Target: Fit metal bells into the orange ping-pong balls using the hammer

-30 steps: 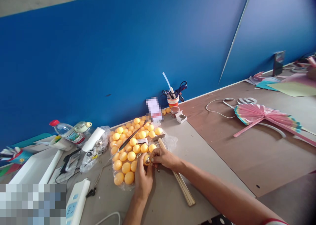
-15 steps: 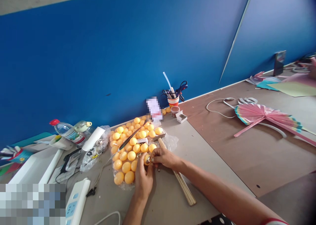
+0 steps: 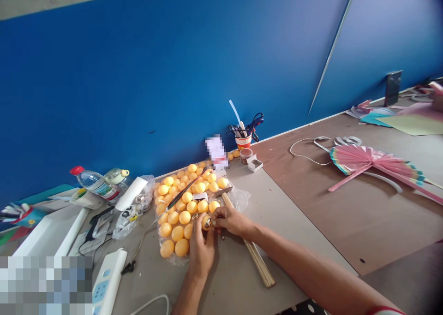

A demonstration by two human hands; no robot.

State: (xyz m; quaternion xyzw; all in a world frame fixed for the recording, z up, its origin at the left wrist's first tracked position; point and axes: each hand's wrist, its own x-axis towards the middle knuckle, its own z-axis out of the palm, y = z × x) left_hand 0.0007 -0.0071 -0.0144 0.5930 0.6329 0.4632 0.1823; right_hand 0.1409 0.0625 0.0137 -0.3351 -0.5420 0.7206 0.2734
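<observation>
My left hand [image 3: 201,250] is closed round an orange table tennis ball [image 3: 206,222] that has a shiny silvery patch on its side. Thumb and fingers of my right hand [image 3: 231,220] are pinched together against the ball's right side; what they hold, if anything, is too small to make out. Just beyond my hands lies a clear plastic bag of orange balls [image 3: 177,233], with tweezers [image 3: 186,188] and a small white box [image 3: 200,196] on top. Under my right wrist run some wooden sticks [image 3: 259,265].
A power strip [image 3: 105,278], a crumpled plastic bag [image 3: 130,217] and a bottle [image 3: 95,184] stand or lie to the left. Towards the wall are a paper cup [image 3: 243,142] of tools, a round tub [image 3: 246,156] and an open small box [image 3: 255,163]. A pink paper fan [image 3: 372,160] lies right.
Almost nothing differs. Both hands stay at the same place round the ball, with only a slight shift of the fingers and of the view.
</observation>
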